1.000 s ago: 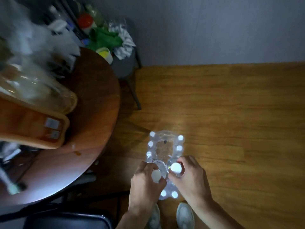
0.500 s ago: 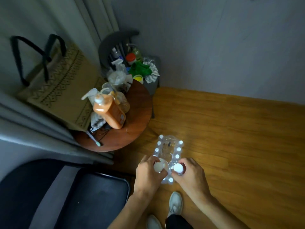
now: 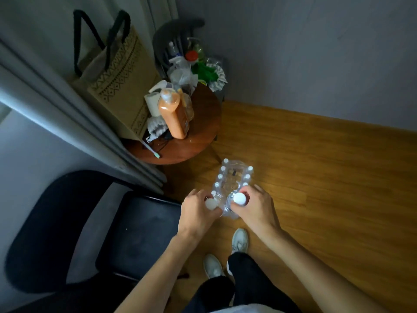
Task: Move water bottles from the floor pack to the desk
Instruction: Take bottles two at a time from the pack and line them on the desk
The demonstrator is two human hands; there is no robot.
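You find no readable text here: the label on the orange bottle (image 3: 174, 114) at the round table's (image 3: 198, 145) back edge is too blurred to read.

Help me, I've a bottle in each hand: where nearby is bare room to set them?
The round table is bare only along its front right rim, right of the orange bottle; behind that it is crowded. The black chair seat by the left hand shows bare. Open floor lies right of the pack.
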